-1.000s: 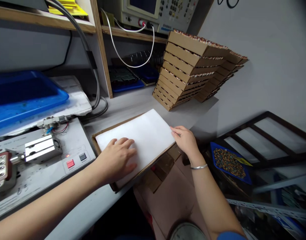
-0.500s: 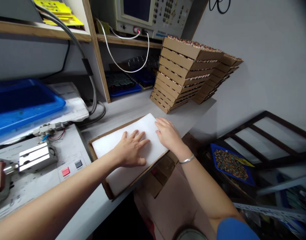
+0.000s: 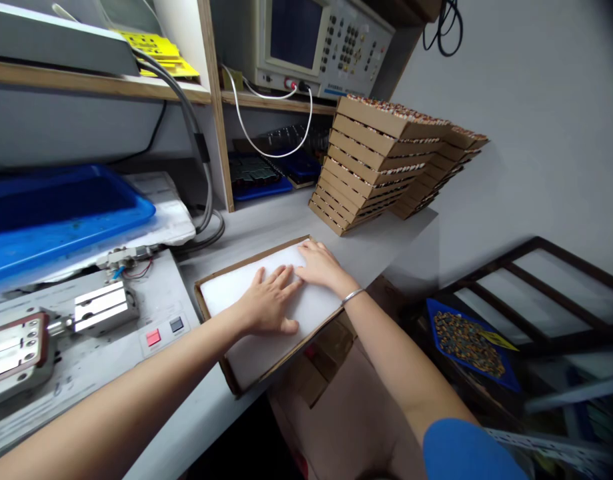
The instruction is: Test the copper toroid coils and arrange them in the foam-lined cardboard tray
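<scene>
A shallow cardboard box [image 3: 213, 275] lies at an angle on the bench near its front edge. Inside it is a white foam sheet [image 3: 256, 357] that fills the box. My left hand [image 3: 271, 301] rests flat on the middle of the foam, fingers spread and pointing away from me. Near the far right end, my right hand [image 3: 320, 263] also lies on the foam with its fingers stretched out, close to my left fingertips. A silver bracelet [image 3: 353, 295] is on my right wrist. What is under the foam is hidden.
Stacked cardboard trays [image 3: 371, 163] full of small parts stand at the back right. On the left are a machine with red button [image 3: 153, 337] and a blue tray [image 3: 71, 213]. An instrument [image 3: 306, 47] sits on the shelf. A blue parts tray [image 3: 469, 343] is at lower right.
My right hand has slid left across the foam from its right end, nearer to my left hand. The left hand stays flat on the sheet. The camera view has shifted slightly.
</scene>
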Tool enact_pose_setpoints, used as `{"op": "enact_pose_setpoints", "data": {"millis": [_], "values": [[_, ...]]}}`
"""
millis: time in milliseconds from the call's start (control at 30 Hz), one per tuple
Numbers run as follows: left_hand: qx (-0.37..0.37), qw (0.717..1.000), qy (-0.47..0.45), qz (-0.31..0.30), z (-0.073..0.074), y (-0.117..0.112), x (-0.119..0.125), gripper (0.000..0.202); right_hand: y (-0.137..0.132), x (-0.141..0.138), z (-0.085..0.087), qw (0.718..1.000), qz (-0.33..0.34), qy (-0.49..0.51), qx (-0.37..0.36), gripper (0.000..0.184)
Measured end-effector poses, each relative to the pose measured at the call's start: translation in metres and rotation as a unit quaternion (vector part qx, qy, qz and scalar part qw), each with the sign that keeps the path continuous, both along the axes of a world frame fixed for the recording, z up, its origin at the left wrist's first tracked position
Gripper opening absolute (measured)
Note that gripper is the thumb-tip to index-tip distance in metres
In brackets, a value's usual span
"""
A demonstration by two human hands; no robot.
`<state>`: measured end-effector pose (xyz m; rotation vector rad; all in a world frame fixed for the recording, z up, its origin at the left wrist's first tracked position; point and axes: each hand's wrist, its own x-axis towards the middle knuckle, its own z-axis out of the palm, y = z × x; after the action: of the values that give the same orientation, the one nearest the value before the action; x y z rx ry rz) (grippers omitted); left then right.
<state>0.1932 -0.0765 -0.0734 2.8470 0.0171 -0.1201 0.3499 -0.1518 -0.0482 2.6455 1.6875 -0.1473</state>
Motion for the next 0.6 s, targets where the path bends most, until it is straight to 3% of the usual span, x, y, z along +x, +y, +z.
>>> {"op": "enact_pose_setpoints", "data": {"millis": [233, 400, 600], "values": [[-0.014, 0.998, 0.031, 0.058, -0.002, 0.000, -0.001, 0.093, 0.008, -0.004, 0.001, 0.999, -0.016, -0.005, -0.049, 0.041], [-0.033, 0.996, 0.047, 0.064, 0.004, 0.007, -0.008, 0.098, -0.010, -0.010, 0.004, 0.999, -0.003, 0.017, -0.043, 0.051], [-0.027, 0.984, 0.118, 0.131, 0.016, 0.016, -0.042, 0.112, -0.036, -0.020, 0.015, 0.995, 0.045, 0.072, -0.057, 0.088]]}}
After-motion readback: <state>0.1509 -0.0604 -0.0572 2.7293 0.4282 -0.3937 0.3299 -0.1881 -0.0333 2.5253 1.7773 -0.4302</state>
